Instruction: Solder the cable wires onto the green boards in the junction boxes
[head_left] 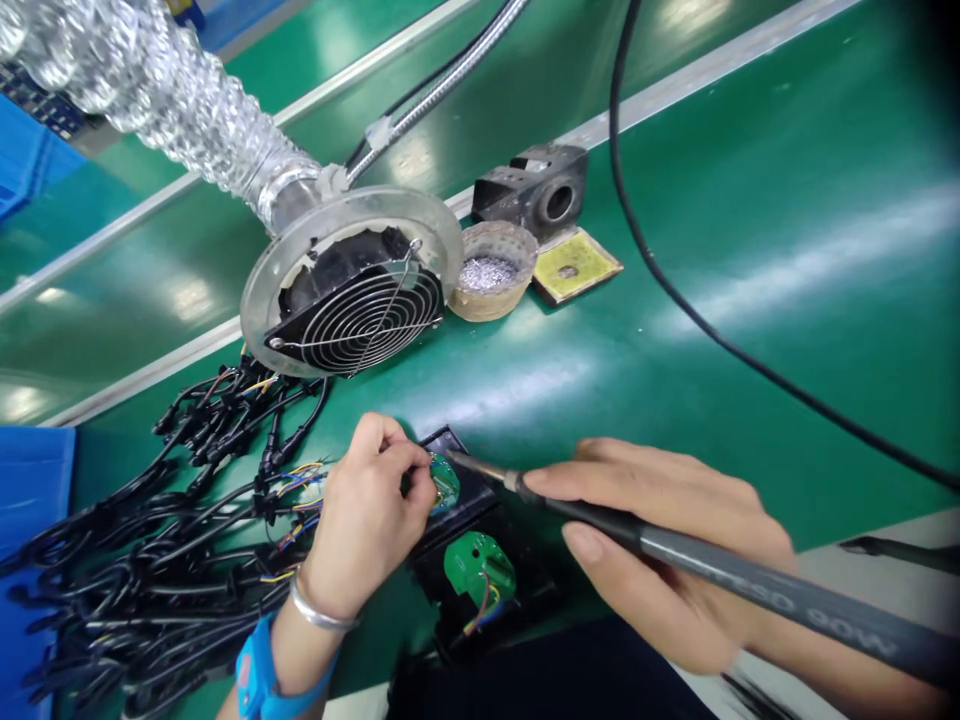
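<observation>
"Left fingers [409,460]: gripping?"

"Closed in a pinch over the left edge of the board [448,485], perhaps steadying it. What's between them, I can't tell."

"How does the board look?"

"Green, curved, part hidden by those fingers, lying in a black case [474,482]."

"And the right fingers [585,480]?"

"Wrapped pen-style around the iron [697,565], probably for fine aim; its tip is just beside the board."
</observation>
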